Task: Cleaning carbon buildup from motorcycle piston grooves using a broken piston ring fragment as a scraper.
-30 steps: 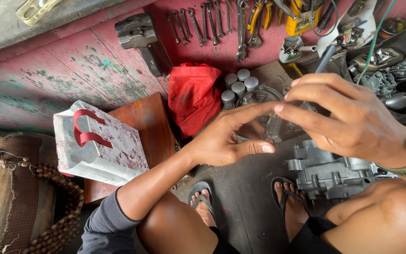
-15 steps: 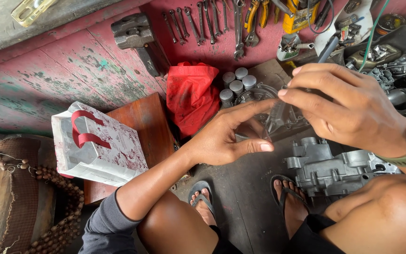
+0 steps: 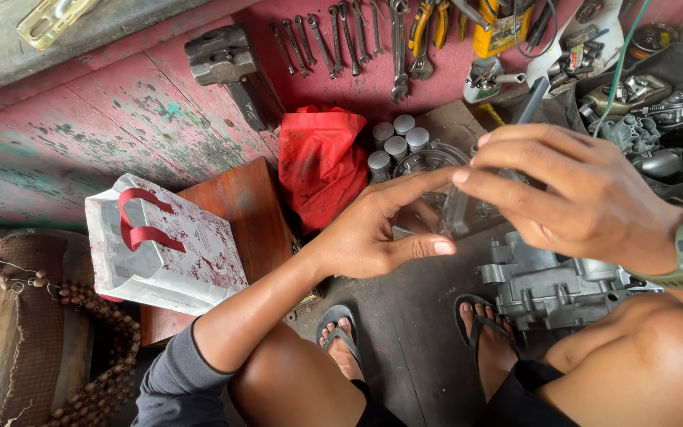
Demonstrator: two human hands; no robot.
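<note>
My right hand (image 3: 586, 198), with a green watch on its wrist, pinches a small translucent grey piece (image 3: 454, 215) from above. My left hand (image 3: 377, 233) reaches in from the left with index finger and thumb stretched out, and the index fingertip touches the same piece. A dark rod (image 3: 531, 100) sticks up behind my right hand; I cannot tell whether it is held. A grey metal engine casing (image 3: 551, 289) sits on the floor just below my right hand, by my sandalled feet.
Several wrenches (image 3: 333, 35) and pliers lie on the red boards at the top. A red cloth (image 3: 322, 162) and several small grey cans (image 3: 395, 142) lie ahead. A white bag with red handles (image 3: 164, 249) rests on a wooden stool (image 3: 243, 205) at the left.
Both hands stay together around the small piece, and the left index finger has stretched further toward it. The view has shifted only slightly.
</note>
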